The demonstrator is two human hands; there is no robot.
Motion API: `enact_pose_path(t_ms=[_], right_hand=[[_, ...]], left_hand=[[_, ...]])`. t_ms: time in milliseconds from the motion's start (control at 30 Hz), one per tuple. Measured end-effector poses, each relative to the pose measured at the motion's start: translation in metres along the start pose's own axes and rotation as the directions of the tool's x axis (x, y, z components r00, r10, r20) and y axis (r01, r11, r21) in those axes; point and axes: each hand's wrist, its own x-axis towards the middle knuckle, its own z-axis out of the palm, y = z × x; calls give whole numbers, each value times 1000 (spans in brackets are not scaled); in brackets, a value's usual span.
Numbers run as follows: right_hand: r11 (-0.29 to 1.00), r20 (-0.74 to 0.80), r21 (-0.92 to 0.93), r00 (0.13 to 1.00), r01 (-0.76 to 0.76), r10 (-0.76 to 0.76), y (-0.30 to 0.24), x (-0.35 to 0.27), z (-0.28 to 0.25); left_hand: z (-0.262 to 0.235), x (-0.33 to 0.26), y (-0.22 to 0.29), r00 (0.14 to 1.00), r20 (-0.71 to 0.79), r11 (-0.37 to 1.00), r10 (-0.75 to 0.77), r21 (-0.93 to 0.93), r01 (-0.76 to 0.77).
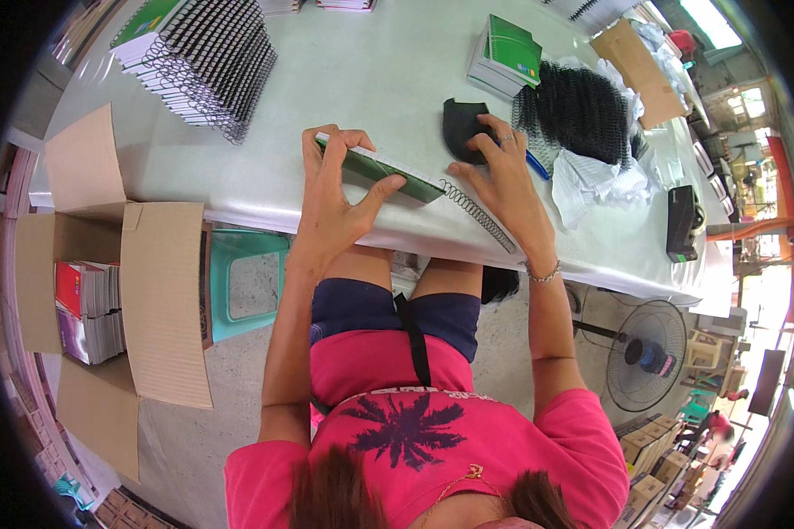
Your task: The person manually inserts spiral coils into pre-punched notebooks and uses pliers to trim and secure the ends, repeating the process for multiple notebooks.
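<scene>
My left hand [335, 189] grips a thin green-covered notebook [370, 169], tilted on edge above the table's near side. A dark spiral binding coil [481, 216] trails from the notebook's right end, and its free end hangs toward the table edge. My right hand [512, 181] is above the coil with thumb and fingers apart. Its fingertips reach over a black curved piece [461, 132] on the table; whether they touch it I cannot tell. A blue pen [536, 165] lies beside that hand, partly hidden by it.
A tall stack of spiral-bound notebooks [207, 66] stands far left; green-covered books [507, 53] sit far right beside a heap of black coils [578, 110]. A black tape dispenser [682, 225] is near the right edge. An open carton [163, 300] and a fan [644, 357] flank me.
</scene>
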Motion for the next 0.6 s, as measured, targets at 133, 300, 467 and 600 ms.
enact_pose_path(t_ms=[133,300,467,600], right_hand=[[952,110,299,993,-67,36,-1,-1,-12],[282,205,941,978,-187,-33,5,-14,-27],[370,299,902,941,-223,-160,5,-16,-35],[514,250,843,961,-157,-117,6,-13,-31]], left_hand=[[7,-1,-2,999,-35,1000,4,4,-4],[9,0,-2,998,-56,1000,-10,20,11],[12,0,-6,999,-38,999,21,25,-20],[12,1,-6,998,-43,999,39,28,-38]])
